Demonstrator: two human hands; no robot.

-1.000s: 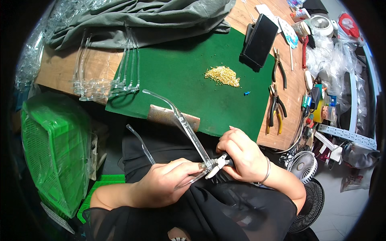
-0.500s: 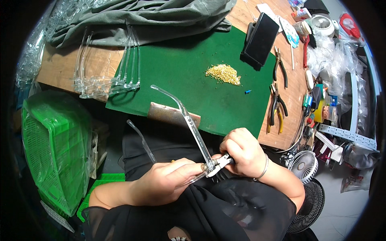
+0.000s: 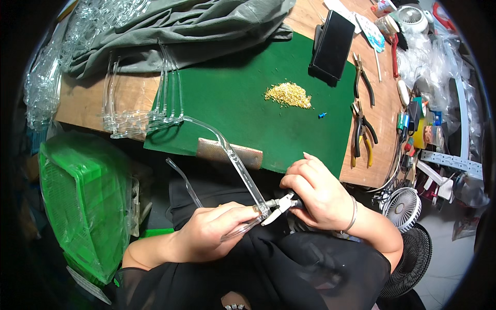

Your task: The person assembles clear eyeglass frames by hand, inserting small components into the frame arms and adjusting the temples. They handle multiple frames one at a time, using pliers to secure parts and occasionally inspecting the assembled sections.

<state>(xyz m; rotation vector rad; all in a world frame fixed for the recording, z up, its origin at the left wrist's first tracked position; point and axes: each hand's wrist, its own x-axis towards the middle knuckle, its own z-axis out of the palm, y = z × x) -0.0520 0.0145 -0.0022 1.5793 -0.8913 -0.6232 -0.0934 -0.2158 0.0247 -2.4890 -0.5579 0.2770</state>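
Note:
My left hand (image 3: 212, 232) is closed around the front of a clear plastic eyeglass frame (image 3: 243, 175). One of its arms points up over the mat's near edge; the other rises beside my left wrist. In my right hand (image 3: 323, 196) is a pair of pliers (image 3: 283, 205) with pale metal jaws and dark handles, mostly hidden by my fingers. The jaws meet the frame at the hinge corner of the raised arm. What exactly sits between them is too small to tell.
A green mat (image 3: 232, 88) bears a pile of tiny gold-coloured parts (image 3: 289, 95), a blue pin (image 3: 323, 115) and a black phone (image 3: 333, 46). Several clear frames (image 3: 139, 121) stand at left by grey cloth (image 3: 196, 31). Two pliers (image 3: 364, 129) lie at right. Green crates (image 3: 82, 206) stand lower left.
The whole view has shifted slightly. The pliers' jaws look wider apart, and my right hand's fingers have loosened a little. My left hand keeps its hold on the frame.

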